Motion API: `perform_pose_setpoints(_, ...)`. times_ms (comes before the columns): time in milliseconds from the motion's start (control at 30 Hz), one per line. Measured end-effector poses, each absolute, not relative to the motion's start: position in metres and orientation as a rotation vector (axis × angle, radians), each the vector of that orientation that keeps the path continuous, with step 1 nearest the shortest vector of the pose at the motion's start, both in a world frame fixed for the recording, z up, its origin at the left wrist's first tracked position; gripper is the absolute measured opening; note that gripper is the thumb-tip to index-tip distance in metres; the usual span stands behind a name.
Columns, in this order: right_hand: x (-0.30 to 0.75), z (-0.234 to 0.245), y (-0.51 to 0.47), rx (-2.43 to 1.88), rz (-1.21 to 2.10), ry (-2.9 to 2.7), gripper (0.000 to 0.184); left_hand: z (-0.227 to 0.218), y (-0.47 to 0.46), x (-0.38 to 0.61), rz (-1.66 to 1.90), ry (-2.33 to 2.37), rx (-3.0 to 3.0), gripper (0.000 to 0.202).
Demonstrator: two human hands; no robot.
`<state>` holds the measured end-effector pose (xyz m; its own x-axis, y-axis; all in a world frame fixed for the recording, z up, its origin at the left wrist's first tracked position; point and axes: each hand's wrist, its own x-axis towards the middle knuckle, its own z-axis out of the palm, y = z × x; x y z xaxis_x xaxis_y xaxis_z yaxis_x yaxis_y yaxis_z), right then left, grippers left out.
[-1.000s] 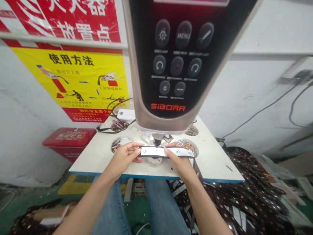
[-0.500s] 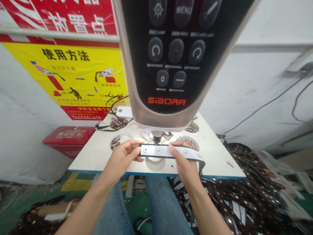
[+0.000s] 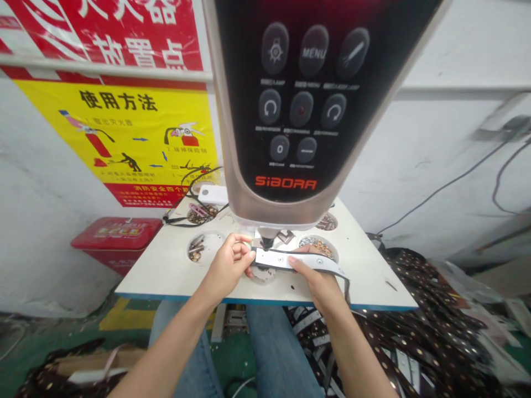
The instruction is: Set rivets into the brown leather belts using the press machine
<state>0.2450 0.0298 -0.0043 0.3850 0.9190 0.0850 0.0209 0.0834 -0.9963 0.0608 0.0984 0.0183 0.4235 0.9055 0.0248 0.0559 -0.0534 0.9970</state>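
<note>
Positioning step, by the look of it: belt strip (image 3: 282,258) pinched in closed left hand (image 3: 226,265) and closed right hand (image 3: 317,279), held over white board (image 3: 174,282), just beside press tip (image 3: 266,239). Next move calls for squaring strip's marked spot under tip.
</note>
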Motion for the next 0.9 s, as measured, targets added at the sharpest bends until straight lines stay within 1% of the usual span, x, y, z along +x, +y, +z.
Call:
perform_pose_setpoints(167, 0.250, -0.015, 0.026, -1.322, 0.842, -0.936, 0.021, 0.016, 0.095, 0.061, 0.882, 0.904, 1.399, 0.032)
perform_pose_setpoints(367, 0.251, -0.014, 0.031, -1.336, 0.867, -0.964, 0.017, 0.011, 0.093, 0.066, 0.909, 0.931, 1.371, 0.032)
perform_pose_setpoints(467, 0.247, -0.005, 0.030, -1.246, 0.856, -0.892, 0.015, 0.015, 0.093, 0.064, 0.941, 0.899, 1.351, 0.034)
perform_pose_setpoints(567, 0.233, 0.015, 0.016, -1.157, 0.871, -0.882, 0.014, 0.035, 0.090, 0.043, 0.918, 0.864, 1.472, 0.028)
perform_pose_setpoints(600, 0.224, 0.024, 0.008, -1.140, 0.934, -0.902, 0.015, 0.044, 0.087, 0.031, 0.891, 0.866, 1.574, 0.027)
perform_pose_setpoints(667, 0.203, 0.041, -0.010, -1.136, 1.143, -0.986, 0.018, 0.065, 0.072, 0.002, 0.760, 0.846, 1.794, 0.033)
perform_pose_setpoints(733, 0.179, 0.054, -0.029, -1.162, 1.366, -1.118, 0.023, 0.080, 0.044, -0.025, 0.498, 0.737, 1.893, 0.045)
perform_pose_setpoints(800, 0.157, 0.057, -0.044, -1.156, 1.528, -1.273, 0.027, 0.088, 0.010, -0.050, 0.183, 0.610, 1.759, 0.056)
perform_pose_setpoints(833, 0.148, 0.055, -0.049, -1.100, 1.608, -1.372, 0.029, 0.089, -0.007, -0.062, 0.125, 0.609, 1.629, 0.058)
perform_pose_setpoints(867, 0.139, 0.049, -0.054, -1.013, 1.696, -1.474, 0.031, 0.089, -0.023, -0.077, 0.175, 0.660, 1.496, 0.057)
perform_pose_setpoints(900, 0.131, 0.040, -0.057, -0.899, 1.802, -1.579, 0.035, 0.089, -0.038, -0.094, 0.328, 0.757, 1.374, 0.054)
